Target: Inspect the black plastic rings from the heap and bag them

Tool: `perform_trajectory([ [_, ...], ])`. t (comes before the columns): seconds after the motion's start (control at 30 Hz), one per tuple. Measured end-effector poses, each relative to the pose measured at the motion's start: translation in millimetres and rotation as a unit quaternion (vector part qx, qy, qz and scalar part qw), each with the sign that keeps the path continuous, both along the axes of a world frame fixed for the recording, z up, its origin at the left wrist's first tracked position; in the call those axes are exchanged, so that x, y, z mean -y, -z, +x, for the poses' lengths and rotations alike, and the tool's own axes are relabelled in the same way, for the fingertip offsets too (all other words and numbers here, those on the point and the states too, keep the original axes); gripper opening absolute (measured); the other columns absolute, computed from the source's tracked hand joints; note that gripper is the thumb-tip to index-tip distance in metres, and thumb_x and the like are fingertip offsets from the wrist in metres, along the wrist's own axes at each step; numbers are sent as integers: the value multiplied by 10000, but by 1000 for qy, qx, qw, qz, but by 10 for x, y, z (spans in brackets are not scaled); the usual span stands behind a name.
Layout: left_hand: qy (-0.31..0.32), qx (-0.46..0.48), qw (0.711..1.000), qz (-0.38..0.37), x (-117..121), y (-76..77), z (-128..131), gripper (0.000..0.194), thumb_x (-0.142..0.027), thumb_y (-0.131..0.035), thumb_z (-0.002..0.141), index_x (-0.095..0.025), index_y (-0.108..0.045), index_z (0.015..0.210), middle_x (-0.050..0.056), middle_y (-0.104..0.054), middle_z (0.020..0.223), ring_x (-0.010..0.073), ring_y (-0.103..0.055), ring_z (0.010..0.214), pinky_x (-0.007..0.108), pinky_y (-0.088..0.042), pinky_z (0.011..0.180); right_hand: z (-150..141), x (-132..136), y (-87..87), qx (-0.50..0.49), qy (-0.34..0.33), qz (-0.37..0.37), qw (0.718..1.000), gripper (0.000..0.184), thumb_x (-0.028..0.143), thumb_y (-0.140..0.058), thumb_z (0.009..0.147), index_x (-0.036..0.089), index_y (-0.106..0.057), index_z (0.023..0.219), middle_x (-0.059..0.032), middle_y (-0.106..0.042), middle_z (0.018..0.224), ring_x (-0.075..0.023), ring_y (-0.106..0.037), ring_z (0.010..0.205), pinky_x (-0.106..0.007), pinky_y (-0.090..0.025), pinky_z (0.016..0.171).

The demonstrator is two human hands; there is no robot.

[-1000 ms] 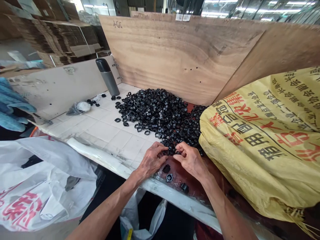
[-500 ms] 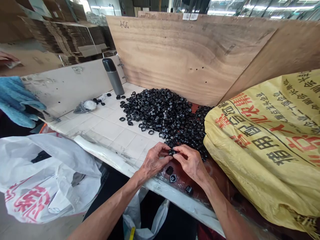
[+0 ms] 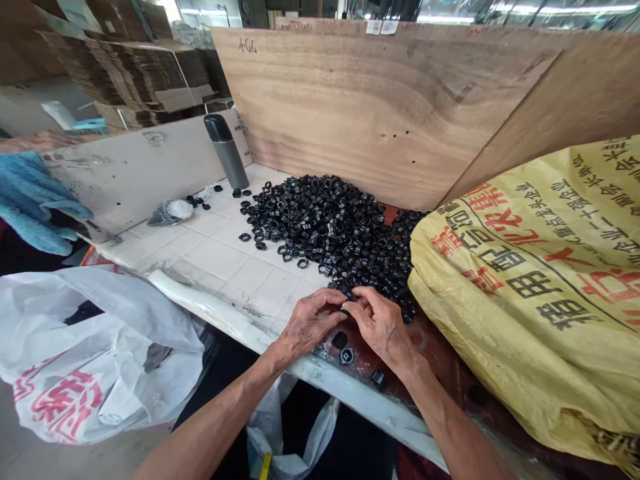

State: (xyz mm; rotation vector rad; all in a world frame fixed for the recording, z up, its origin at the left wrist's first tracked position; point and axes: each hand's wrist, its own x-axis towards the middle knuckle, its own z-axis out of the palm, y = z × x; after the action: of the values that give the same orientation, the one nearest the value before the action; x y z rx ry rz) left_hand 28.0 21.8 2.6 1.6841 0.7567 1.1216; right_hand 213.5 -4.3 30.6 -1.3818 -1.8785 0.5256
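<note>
Right below the frame's centre, your left hand (image 3: pixel 311 321) and right hand (image 3: pixel 379 327) meet, fingers pinched around a small black piece (image 3: pixel 345 311), mostly hidden; the pile of black rings (image 3: pixel 325 227) lies mid-frame, just beyond them.

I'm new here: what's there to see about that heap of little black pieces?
The heap is a loose jumble of many small, shiny black pieces, apparently plastic; several show as open rings. They lie at all angles, in front of the wooden board, with strays on the pale tiles. The yellow sack lies to its right. The left hand and right hand are at its near edge; contact is unclear.
</note>
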Motion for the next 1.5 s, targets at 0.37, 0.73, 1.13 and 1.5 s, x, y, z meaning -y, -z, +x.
perform_trajectory([
  [0.37, -19, 8, 1000, -3, 0, -25, 1, 183, -174, -699, 858, -191, -685, 1039, 68, -695, 1075, 192, -671, 1018, 352, -542, 935, 42, 10, -19, 16, -20, -14, 1000, 200, 330, -537, 985, 201, -613, 853, 0, -608, 697, -132, -550, 608, -251, -420, 622],
  [0.73, -13, 0, 1000, -28, 25, -45, -15, 193, -203, -689, 864, -189, -687, 1056, 72, -696, 1088, 197, -671, 1025, 348, -539, 940, 30, 23, -84, 7, -48, -40, 998, 141, 300, -546, 966, 211, -628, 895, -15, -636, 764, -161, -596, 682, -268, -462, 666],
  [1.13, -23, -17, 999, 42, 31, -30, 0, 178, -213, -657, 896, -205, -674, 1073, 69, -705, 1097, 199, -667, 1059, 381, -542, 976, -20, 2, 9, 11, 3, -31, 999, 233, 324, -492, 993, 213, -629, 840, -1, -619, 681, -138, -564, 603, -242, -431, 609],
  [1.5, -61, -66, 993, 76, 56, 19, 31, 167, -202, -604, 920, -217, -623, 1086, 61, -697, 1109, 184, -674, 1049, 356, -563, 933, -119, 17, -103, -139, 38, -179, 973, 140, 344, -589, 891, 205, -581, 909, 45, -582, 560, -139, -565, 477, -246, -460, 538],
])
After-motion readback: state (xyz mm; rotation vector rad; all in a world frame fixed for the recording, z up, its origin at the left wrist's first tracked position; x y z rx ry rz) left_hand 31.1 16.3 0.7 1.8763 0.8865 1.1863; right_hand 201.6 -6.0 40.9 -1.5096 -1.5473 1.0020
